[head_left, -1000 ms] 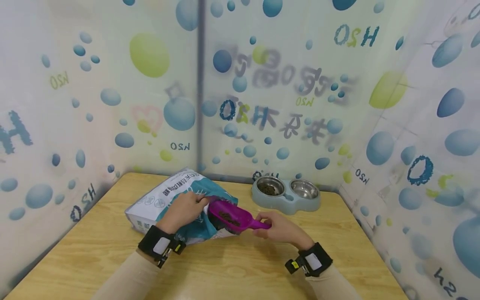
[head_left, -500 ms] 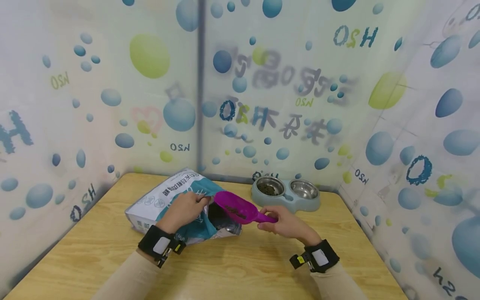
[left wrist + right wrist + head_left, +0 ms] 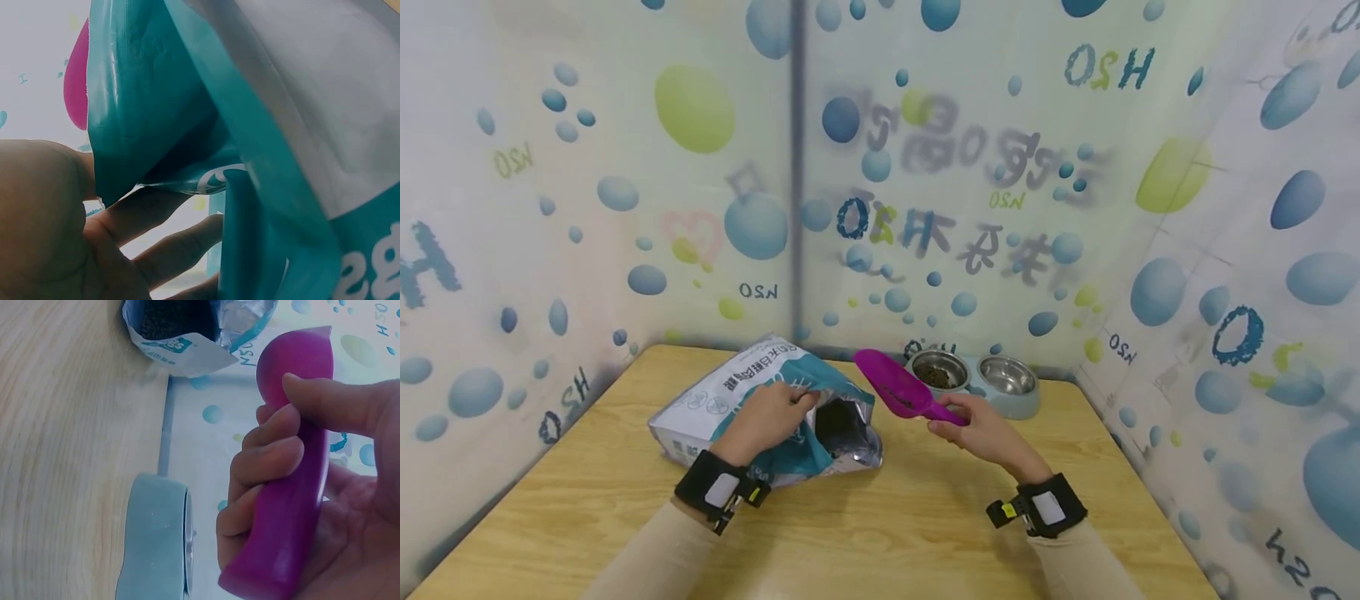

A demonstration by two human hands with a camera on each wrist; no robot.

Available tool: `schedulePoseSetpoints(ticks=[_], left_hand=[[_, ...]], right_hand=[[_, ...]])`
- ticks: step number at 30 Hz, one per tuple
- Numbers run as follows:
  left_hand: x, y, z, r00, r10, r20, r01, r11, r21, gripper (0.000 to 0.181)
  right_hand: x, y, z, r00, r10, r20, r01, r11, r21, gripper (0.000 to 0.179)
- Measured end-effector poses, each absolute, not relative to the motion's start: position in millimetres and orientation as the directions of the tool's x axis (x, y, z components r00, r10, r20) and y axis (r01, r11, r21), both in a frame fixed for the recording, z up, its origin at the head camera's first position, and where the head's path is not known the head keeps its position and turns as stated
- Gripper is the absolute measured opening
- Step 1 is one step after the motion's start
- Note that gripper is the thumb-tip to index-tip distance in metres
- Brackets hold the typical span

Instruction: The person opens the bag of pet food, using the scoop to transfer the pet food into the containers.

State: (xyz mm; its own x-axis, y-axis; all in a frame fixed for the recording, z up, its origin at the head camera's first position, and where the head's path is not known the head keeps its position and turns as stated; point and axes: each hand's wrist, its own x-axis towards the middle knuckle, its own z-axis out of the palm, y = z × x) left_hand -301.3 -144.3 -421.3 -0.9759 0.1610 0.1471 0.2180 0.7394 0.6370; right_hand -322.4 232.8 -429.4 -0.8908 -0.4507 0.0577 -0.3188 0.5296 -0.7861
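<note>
Magenta scoop (image 3: 895, 385) sits in right hand (image 3: 983, 429); left hand (image 3: 766, 418) pinches bag (image 3: 797, 457).

Beige sleeves (image 3: 651, 550) meet 2 black wristbands (image 3: 697, 478) bearing white patches (image 3: 722, 491).

The left arm (image 3: 655, 550) and right arm (image 3: 1082, 562) reach in from the near side; the left hand (image 3: 767, 423) pinches; the right hand (image 3: 991, 435) grips, fingers (image 3: 265, 456) curled, thumb (image 3: 340, 405) extended.

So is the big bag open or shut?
The bag is open: its mouth gapes, showing silvery lining and dark pellets inside.
</note>
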Motion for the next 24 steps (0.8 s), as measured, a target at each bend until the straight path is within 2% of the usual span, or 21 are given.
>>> schedulePoseSetpoints(ticks=[16,24], left_hand=[[-302.5,-144.9,-421.3,-0.979,0.158,0.126,0.202,0.74,0.642,0.061],[-304.6,-145.1,-422.1,-0.982,0.15,0.119,0.191,0.738,0.647,0.061]], right_hand=[[-328.1,245.4,-429.1,-0.951,-0.297,0.087,-0.258,0.606,-0.753,0.025],[-334.0,255.6,-424.1,-0.954,-0.275,0.123,-0.273,0.618,-0.737,0.026]])
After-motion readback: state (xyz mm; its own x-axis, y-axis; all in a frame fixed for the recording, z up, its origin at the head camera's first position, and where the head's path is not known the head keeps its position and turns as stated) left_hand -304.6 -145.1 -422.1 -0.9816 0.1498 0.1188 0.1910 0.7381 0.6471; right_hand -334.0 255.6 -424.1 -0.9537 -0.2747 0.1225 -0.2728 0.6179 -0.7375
